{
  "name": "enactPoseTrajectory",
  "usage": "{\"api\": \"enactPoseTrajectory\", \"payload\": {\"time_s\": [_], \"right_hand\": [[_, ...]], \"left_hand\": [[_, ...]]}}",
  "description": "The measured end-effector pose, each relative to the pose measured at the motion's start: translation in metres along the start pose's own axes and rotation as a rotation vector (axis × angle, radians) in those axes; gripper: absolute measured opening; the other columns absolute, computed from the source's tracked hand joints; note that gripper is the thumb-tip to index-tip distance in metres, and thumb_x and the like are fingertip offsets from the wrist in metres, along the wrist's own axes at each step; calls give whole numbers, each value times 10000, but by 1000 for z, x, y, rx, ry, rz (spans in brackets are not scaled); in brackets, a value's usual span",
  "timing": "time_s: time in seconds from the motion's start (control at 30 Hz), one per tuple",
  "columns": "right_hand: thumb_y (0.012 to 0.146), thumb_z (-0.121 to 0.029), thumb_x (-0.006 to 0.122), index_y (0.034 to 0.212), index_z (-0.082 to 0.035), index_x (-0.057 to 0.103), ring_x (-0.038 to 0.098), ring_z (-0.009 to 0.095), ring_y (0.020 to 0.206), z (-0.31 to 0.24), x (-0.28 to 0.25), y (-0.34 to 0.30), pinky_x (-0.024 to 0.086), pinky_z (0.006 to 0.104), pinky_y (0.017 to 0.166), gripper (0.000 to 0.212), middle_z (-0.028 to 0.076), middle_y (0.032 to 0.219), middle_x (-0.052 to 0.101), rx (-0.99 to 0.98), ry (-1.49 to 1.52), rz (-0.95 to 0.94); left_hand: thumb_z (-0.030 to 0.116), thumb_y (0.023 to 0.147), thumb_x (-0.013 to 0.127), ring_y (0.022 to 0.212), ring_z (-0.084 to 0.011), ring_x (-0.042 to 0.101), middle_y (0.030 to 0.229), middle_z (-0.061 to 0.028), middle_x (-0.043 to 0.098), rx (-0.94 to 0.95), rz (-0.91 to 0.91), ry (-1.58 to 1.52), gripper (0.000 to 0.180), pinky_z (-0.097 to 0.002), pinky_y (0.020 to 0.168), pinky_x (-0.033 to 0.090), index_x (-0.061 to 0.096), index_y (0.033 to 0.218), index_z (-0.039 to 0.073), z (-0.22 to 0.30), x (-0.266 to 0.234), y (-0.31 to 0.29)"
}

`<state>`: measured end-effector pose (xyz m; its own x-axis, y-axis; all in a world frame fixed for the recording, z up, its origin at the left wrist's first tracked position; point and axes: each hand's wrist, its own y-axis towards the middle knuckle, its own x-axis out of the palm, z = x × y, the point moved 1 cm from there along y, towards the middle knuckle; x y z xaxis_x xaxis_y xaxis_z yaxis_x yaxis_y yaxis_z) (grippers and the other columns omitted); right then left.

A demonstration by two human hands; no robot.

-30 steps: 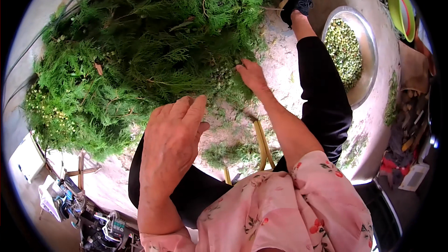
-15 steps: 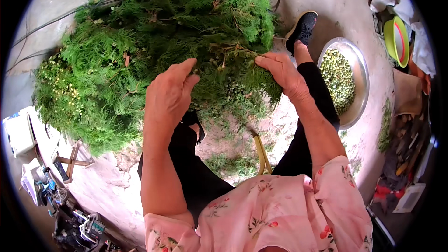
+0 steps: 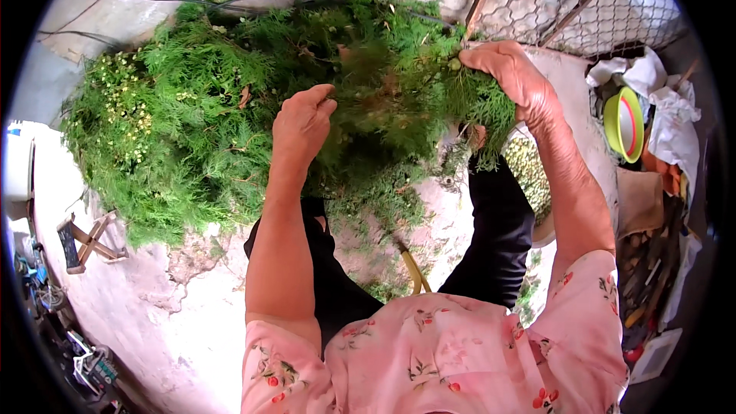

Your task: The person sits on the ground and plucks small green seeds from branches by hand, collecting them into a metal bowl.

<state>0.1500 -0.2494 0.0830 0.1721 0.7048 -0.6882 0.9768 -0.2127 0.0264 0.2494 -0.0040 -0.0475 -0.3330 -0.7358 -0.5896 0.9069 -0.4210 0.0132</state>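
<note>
A big heap of feathery green conifer branches [image 3: 192,100] lies in front of me, with clusters of small pale green cones at its left end. My right hand [image 3: 512,75] pinches a leafy conifer branch [image 3: 491,103] at the heap's right side, its sprays hanging below the fingers. Over the middle of the heap, my left hand [image 3: 304,116] is closed, thumb against forefinger; whatever it may hold is too small to make out. The greenery between both hands is smeared by motion. Small round green cones [image 3: 527,172] fill a metal basin [image 3: 543,233], partly hidden behind my right forearm and leg.
A yellow curved strip [image 3: 414,270] stands between my legs among fallen green bits. A small wooden folding stool [image 3: 90,241] is at the left. To the right are a lime-green bowl [image 3: 622,124], white bags and wood pieces. Wire mesh [image 3: 567,0] borders the far right.
My right hand has moved up and to the right with the branch, and my left hand a little up and right. The view has shifted, and my right forearm now covers part of the basin.
</note>
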Motion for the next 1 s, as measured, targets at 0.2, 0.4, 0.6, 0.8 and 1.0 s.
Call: {"api": "enactPoseTrajectory", "payload": {"time_s": [0.2,0.4,0.6,0.8,1.0], "right_hand": [[744,-361,594,1023,-4,613,540,249,1011,-36,-18,25,373,335,916,454,160,1007,611,4,-49,93],[773,-267,623,934,-4,640,572,163,807,-16,-2,33,434,276,765,308,110,814,638,-75,214,307],[803,-238,616,1018,-2,576,571,165,690,81,57,45,458,280,637,322,106,758,618,-188,172,345],[791,-201,607,1174,29,476,528,132,854,173,110,36,439,262,734,465,74,1006,583,338,281,73],[739,-300,629,1102,-30,541,571,307,925,186,145,41,452,376,790,461,159,1026,594,188,-82,-34]], "left_hand": [[88,774,586,775,-144,580,896,-82,641,-49,310,-342,275,-254,699,446,600,1043,35,8,-16,5],[90,823,570,769,-126,592,928,-80,631,-143,300,-662,276,-239,681,465,572,1085,5,2,-16,9],[95,823,574,793,-162,611,950,-101,628,-239,296,-851,277,-258,696,481,561,1084,2,12,-13,14],[86,833,556,788,-169,609,958,-111,619,-364,372,-957,296,-257,682,480,525,1108,-20,2,-17,14],[97,832,569,779,-163,610,946,-103,619,-451,380,-1040,280,-256,673,486,526,1084,-18,-4,-13,12]]}}
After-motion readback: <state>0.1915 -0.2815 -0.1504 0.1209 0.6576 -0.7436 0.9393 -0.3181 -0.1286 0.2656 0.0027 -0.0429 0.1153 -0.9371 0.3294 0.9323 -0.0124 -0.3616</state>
